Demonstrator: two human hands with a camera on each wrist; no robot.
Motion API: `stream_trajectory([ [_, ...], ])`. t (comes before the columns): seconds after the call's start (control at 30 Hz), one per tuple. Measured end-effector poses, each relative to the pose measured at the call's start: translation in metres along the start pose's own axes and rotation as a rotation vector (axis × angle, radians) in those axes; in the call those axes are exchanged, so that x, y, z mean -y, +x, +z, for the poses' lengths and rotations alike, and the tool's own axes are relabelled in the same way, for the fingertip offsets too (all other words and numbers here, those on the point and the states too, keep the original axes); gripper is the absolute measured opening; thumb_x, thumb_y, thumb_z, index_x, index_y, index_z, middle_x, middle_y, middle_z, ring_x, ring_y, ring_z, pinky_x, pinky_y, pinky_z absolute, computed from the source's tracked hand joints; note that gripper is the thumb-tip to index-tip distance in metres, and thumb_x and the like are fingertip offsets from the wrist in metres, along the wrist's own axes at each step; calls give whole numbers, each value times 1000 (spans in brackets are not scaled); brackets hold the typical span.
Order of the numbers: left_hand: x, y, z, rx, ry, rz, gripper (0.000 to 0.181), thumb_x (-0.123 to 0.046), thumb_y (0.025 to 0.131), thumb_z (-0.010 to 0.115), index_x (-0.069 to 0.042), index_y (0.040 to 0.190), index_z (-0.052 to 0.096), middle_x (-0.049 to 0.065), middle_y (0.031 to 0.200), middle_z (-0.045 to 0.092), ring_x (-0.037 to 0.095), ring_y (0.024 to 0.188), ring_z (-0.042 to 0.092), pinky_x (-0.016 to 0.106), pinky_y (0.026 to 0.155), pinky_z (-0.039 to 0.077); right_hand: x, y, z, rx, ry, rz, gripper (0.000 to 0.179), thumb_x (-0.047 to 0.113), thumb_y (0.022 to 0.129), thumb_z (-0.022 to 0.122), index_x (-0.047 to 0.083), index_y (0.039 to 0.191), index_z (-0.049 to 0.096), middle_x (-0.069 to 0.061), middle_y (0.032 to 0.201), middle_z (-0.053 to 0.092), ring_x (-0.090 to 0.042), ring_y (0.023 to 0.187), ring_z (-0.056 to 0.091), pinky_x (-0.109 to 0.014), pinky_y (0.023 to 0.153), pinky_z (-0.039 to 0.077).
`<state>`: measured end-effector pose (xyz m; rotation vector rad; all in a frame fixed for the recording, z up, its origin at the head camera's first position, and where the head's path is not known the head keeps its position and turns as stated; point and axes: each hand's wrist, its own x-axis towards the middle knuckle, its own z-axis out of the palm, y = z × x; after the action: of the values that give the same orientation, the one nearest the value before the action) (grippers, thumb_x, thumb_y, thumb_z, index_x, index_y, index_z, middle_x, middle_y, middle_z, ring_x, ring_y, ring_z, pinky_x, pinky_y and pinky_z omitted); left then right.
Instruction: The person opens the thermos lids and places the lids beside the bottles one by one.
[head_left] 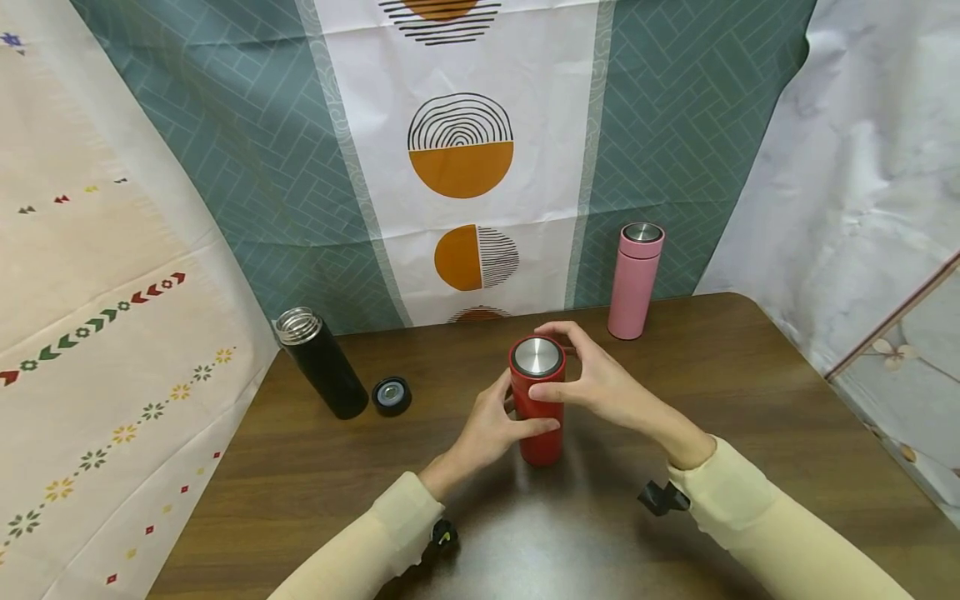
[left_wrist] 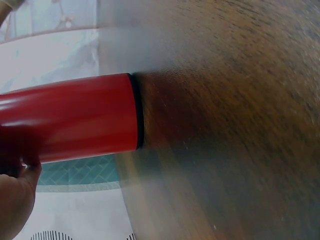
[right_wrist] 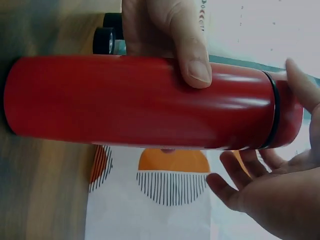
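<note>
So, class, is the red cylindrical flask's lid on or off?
On: the red lid with its round silvery top sits on the red cylindrical flask, a dark ring between them. Whether it's fully tightened, I cannot tell.

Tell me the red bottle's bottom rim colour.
The bottom rim is black, clearest in the left wrist view.

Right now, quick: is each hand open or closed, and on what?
Left hand: closed, holding the red bottle by its body.
Right hand: curled around the lid; how firmly cannot be told.
</note>
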<state>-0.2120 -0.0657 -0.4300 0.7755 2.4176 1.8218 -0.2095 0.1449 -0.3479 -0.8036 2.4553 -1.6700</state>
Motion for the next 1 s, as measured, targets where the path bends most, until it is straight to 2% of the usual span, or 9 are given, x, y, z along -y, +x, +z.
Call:
stream_trajectory([
  [0.07,0,0,0,0,2,-1,73,-26,84,88,-27,147,51,-9,134,65,12,122,63,43,106,51,0,0,1,-14,-2,-2,67,32,86,86,17,141,50,-1,133,61,-25,130,54,-53,108,43],
  [0.13,0,0,0,-2,6,-3,73,-26,84,89,-27,147,51,-9,133,65,12,122,63,43,106,51,-1,1,-1,6,21,-8,62,29,87,85,19,139,52,-1,130,63,-24,128,56,-52,107,45],
  [0.23,0,1,1,-3,9,-2,74,-26,84,89,-26,147,52,-9,132,65,12,122,63,43,106,51,-3,5,-9,91,97,-15,62,24,89,84,19,142,53,-3,132,64,-26,127,56,-50,106,47],
  [0.4,-1,0,1,-5,15,-3,73,-26,83,89,-25,146,52,-9,132,65,12,122,62,42,107,50,-7,15,-22,272,245,24,64,18,91,80,19,148,53,-8,140,60,-30,131,53,-49,108,46],
  [0.57,0,-1,0,-5,16,-6,73,-26,84,89,-23,146,52,-8,132,65,11,122,62,42,107,51,-5,17,-27,340,264,31,66,18,92,78,19,151,50,-8,145,56,-30,136,48,-52,112,41],
  [0.67,0,-2,0,-5,17,-7,73,-26,83,89,-24,146,52,-9,132,65,10,122,62,42,107,50,-3,12,-22,287,220,18,71,22,92,80,24,154,46,-4,146,54,-26,137,48,-51,111,43],
  [0.87,-1,-2,-1,-8,18,-4,75,-26,84,89,-26,148,51,-9,135,65,11,123,62,45,107,50,-1,3,-2,42,36,-10,68,29,88,84,20,145,49,-2,135,59,-26,128,54,-51,107,46],
  [0.93,0,-1,-1,-10,21,-4,76,-26,84,89,-27,149,50,-9,135,65,11,122,63,45,106,51,0,3,0,14,23,-15,65,29,87,85,18,141,51,-2,132,61,-27,126,56,-52,105,46],
  [1.0,0,-1,-1,-9,16,0,76,-26,84,89,-26,149,50,-8,135,65,12,122,63,46,106,51,-1,4,-2,41,59,-20,63,28,87,85,19,140,53,-2,130,63,-26,123,57,-51,104,48],
])
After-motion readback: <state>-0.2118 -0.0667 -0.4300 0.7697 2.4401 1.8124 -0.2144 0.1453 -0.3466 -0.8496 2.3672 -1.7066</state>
